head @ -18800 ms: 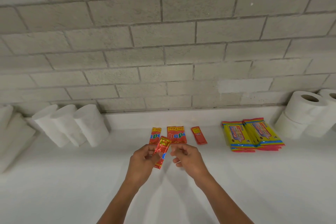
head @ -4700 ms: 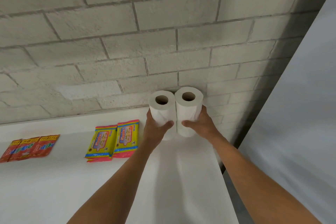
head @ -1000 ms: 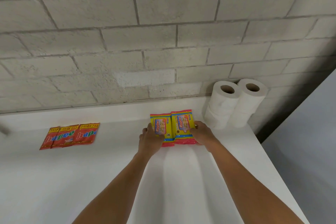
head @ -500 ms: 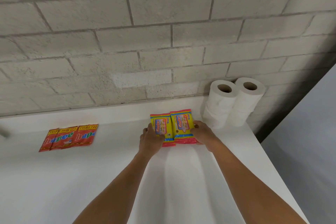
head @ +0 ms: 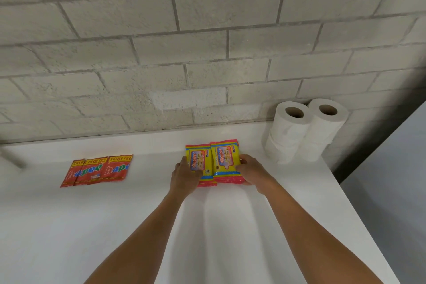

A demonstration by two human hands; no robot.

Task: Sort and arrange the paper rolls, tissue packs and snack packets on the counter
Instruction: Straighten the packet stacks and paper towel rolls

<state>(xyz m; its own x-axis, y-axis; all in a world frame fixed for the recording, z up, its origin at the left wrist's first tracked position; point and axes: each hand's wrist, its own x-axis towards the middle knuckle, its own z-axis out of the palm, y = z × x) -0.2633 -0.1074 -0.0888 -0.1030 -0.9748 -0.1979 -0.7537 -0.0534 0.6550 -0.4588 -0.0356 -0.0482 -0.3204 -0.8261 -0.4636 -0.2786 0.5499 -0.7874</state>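
My left hand and right hand grip the wipes packs by their outer sides; they look soft, light and slippery, so I squeeze gently.

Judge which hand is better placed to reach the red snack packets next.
Left. The left hand holds the yellow packs' left edge, nearer the red snack packets; the right hand would have to cross over.
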